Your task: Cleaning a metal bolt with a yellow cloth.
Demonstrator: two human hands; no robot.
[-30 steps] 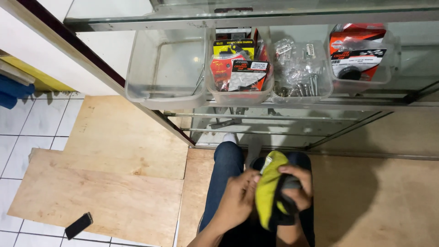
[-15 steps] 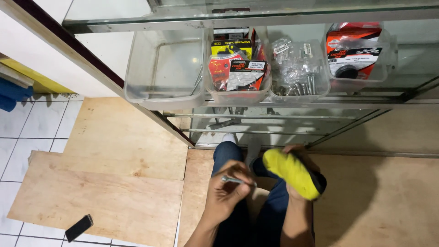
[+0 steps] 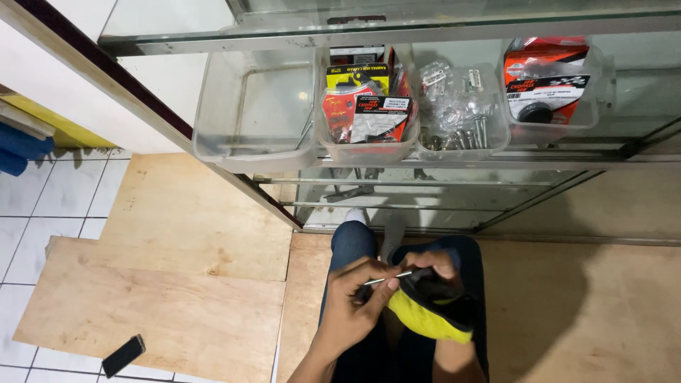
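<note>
Over the lap, left hand (image 3: 355, 301) pinches a thin metal rod (image 3: 386, 278); right hand (image 3: 431, 268), at its 3 o'clock, grips a yellow-and-black glove (image 3: 425, 319). Clear bins (image 3: 369, 138) of packaged parts at 12 o'clock; black phone (image 3: 123, 355) on floor at 9 o'clock.

A small parts shop, seen from behind the counter.

We look down on a glass display case (image 3: 397, 28) with metal edging. On its shelf stand clear plastic bins (image 3: 255, 152): one holds carded packets (image 3: 362, 113) in red and yellow, one holds bagged bolts (image 3: 460, 120), one a red packet (image 3: 550, 78) with a black round part. Plywood sheets (image 3: 163, 298) lie over a white tiled floor (image 3: 42, 206), where we would expect a seller to sit.
</note>
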